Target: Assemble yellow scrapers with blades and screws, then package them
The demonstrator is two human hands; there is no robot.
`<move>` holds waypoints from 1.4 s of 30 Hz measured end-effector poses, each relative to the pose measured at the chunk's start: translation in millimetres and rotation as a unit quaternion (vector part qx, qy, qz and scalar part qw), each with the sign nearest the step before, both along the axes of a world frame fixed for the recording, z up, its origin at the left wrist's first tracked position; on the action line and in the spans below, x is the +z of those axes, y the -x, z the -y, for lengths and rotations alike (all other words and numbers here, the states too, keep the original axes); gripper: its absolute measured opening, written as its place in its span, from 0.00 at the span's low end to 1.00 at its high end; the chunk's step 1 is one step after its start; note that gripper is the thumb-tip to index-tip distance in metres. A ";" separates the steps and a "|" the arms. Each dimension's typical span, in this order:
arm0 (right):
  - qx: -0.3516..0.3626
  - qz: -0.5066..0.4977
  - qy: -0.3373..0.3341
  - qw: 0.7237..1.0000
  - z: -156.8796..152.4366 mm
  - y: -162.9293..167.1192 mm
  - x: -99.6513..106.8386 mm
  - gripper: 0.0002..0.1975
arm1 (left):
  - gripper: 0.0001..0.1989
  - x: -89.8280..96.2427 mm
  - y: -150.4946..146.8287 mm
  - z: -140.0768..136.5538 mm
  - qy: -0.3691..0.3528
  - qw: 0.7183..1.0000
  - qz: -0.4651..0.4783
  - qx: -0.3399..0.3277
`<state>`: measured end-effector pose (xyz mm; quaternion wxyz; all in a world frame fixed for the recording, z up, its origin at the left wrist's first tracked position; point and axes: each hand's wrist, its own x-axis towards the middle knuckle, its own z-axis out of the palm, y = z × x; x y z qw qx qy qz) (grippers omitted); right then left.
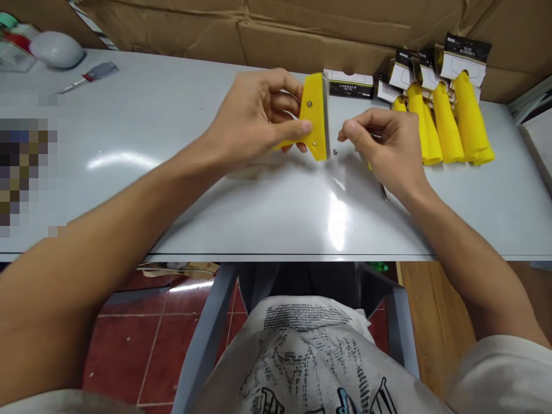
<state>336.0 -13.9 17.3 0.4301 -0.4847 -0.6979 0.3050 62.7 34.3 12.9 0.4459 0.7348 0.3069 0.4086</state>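
Observation:
My left hand (263, 112) grips a yellow scraper (317, 118) above the table, thumb on its flat face. A straight metal blade runs along the scraper's right edge, and two screws show on the face. To the right, apart from the blade, my right hand (383, 138) is closed, thumb and forefinger pinched together; what the fingertips hold, if anything, is too small to make out. A slim tool with a metal end (383, 192) shows under this hand, mostly hidden; I cannot tell whether it is held or lying there. A small screw (335, 152) shows between the hands.
Several yellow scrapers (446, 123) with black-and-white cards lie at the back right, beside a small black-and-white box (350, 84). A screwdriver (92, 75) and a white rounded object (57, 49) are at the back left. Cardboard (284, 34) stands behind the white table (259, 230).

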 end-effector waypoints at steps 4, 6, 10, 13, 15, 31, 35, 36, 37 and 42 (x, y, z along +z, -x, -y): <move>0.035 0.262 -0.103 0.959 -11.9 -18.5 -8.2 0.06 | 0.41 2.3 10.5 -11.9 0.014 0.998 0.001 0.069; 0.048 0.305 -0.114 0.944 -15.5 -22.2 -15.9 0.09 | 0.42 2.8 11.4 -11.9 0.035 0.995 -0.013 0.091; 0.050 0.315 -0.130 0.939 -15.7 -18.3 -25.0 0.13 | 0.38 -2.5 9.3 -10.1 0.052 0.995 -0.031 0.079; 0.059 0.319 -0.132 0.937 -13.0 -10.9 -25.6 0.14 | 0.35 -8.5 8.3 -11.8 0.050 0.996 -0.046 0.060; 0.062 0.321 -0.128 0.936 -11.9 -6.1 -25.6 0.15 | 0.36 -11.2 8.1 -13.4 0.054 0.996 -0.053 0.051; 0.026 0.262 -0.181 0.948 3.5 1.5 6.6 0.12 | 0.26 -3.5 -2.0 18.5 0.099 0.991 -0.086 0.004; 0.044 0.303 -0.217 0.927 8.6 5.5 6.3 0.20 | 0.26 -2.3 -14.8 36.6 0.101 0.992 -0.070 -0.005; 0.042 0.310 -0.218 0.925 9.2 6.0 5.5 0.21 | 0.26 -2.9 -17.4 39.2 0.101 0.993 -0.069 0.003; 0.038 0.314 -0.216 0.924 9.6 6.5 4.5 0.21 | 0.27 -3.5 -19.6 41.1 0.100 0.993 -0.067 0.013; 0.022 0.318 -0.203 0.926 10.6 8.8 0.6 0.22 | 0.25 -3.5 -25.9 47.5 0.084 0.995 -0.045 0.033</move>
